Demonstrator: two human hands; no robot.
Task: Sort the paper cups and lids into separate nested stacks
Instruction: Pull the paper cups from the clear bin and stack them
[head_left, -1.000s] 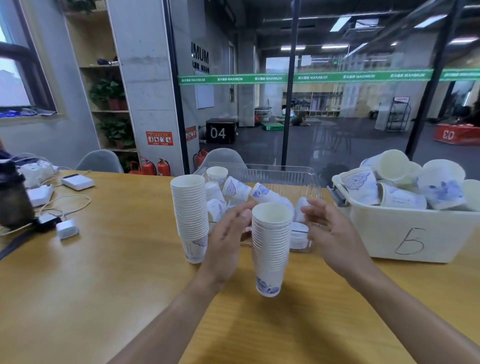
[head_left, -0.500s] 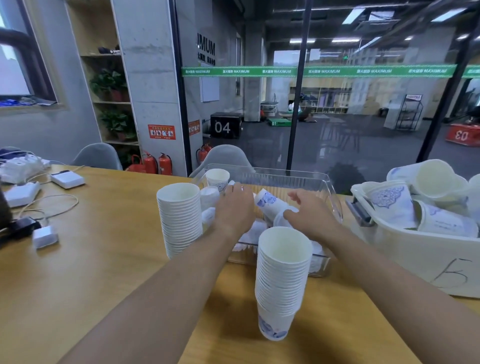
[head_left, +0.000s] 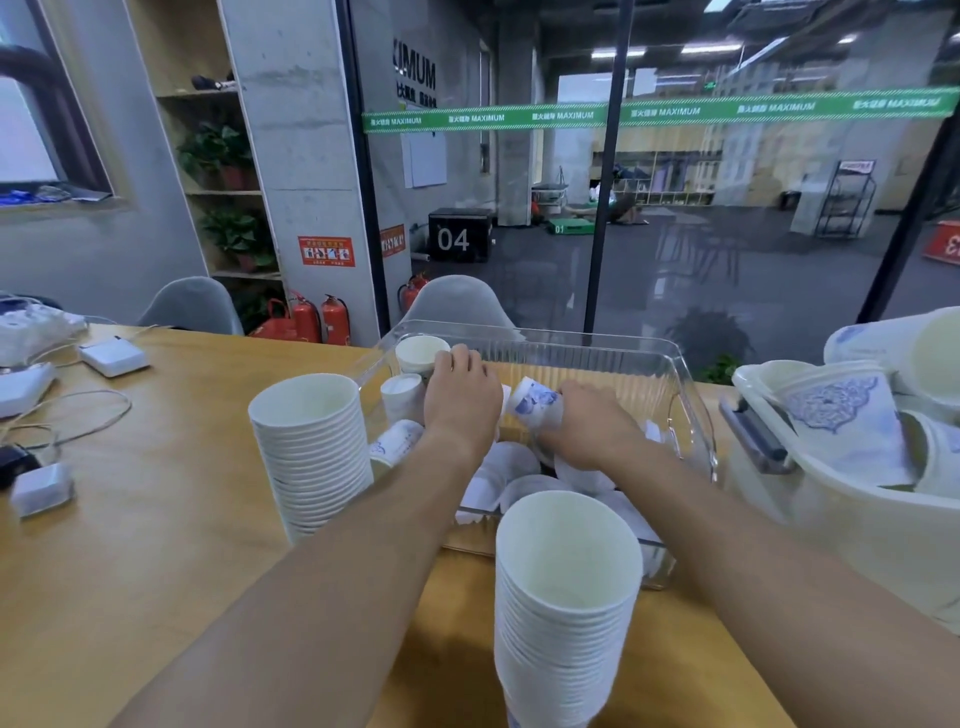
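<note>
Head-worn view, forward and down, close over clear bin (head_left: 691, 395).

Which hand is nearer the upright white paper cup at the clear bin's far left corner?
Left. The left hand touches the upright white paper cup; the right hand is off to its right, over loose cups.

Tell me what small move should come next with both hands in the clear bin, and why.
Probably lift the right hand with the blue-patterned cup it grips out of the clear bin and nest it into the near stack, whose open mouth is closest. The left hand reaches toward an upright cup.
</note>
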